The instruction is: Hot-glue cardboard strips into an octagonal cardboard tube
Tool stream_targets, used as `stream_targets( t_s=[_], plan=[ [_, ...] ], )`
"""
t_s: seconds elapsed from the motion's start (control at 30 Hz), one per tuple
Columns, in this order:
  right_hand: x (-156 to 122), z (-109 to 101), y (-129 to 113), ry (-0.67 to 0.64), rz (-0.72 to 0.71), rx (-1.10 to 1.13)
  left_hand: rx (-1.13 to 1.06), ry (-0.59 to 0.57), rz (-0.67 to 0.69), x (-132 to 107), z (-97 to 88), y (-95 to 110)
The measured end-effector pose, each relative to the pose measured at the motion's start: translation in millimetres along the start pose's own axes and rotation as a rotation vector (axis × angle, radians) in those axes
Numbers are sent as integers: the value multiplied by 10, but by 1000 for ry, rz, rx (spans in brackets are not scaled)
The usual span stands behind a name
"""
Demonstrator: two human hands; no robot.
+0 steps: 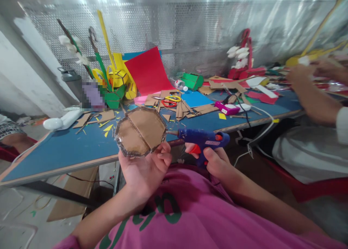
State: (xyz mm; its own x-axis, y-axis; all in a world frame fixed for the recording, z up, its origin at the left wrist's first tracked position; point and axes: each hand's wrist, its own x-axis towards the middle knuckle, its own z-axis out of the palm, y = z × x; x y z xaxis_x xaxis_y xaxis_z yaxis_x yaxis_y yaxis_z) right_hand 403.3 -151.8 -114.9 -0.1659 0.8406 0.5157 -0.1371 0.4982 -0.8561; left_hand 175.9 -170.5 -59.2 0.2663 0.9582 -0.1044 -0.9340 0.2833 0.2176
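Note:
An octagonal cardboard piece (148,127) with a dark, shiny rim and a seam across its middle rests in my left hand (146,165). My left fingers curl around its lower edge from beneath. A blue hot glue gun (201,137) with an orange trigger is gripped in my right hand (217,160). Its nozzle points left, at or very near the right edge of the octagon; whether they touch I cannot tell. Both hands are in front of my pink shirt, by the table's front edge.
On the blue table (89,147) are cardboard scraps (107,115), scissors (171,98), a red sheet (148,71), a green paper box (191,81), a plastic bottle (179,84) and a purple box (226,108). A white cable (265,113) hangs off the edge. A co-worker's arm (312,93) reaches in from the right.

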Motion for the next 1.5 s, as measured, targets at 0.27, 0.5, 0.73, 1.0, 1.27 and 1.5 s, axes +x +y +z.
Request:
stream_targets(
  t_s=[0.27,0.5,0.73,1.0,1.27,1.5],
  plan=[
    [29,-9,22,-18,-10,43,-3,-18,6,-4,3,2],
    [40,-6,-65,-27,39,40,-10,-8,-14,-10,4,7],
    [73,-45,-43,7,23,-17,-20,16,-14,-7,21,6],
    [29,-98,-244,17,-12,-140,-14,-26,-33,-5,-6,18],
    [25,-8,-197,14,3,-80,-35,-41,-48,-5,-7,26],
    [-120,79,-112,-1,58,-147,-16,-1,-32,13,-29,24]
  ],
)
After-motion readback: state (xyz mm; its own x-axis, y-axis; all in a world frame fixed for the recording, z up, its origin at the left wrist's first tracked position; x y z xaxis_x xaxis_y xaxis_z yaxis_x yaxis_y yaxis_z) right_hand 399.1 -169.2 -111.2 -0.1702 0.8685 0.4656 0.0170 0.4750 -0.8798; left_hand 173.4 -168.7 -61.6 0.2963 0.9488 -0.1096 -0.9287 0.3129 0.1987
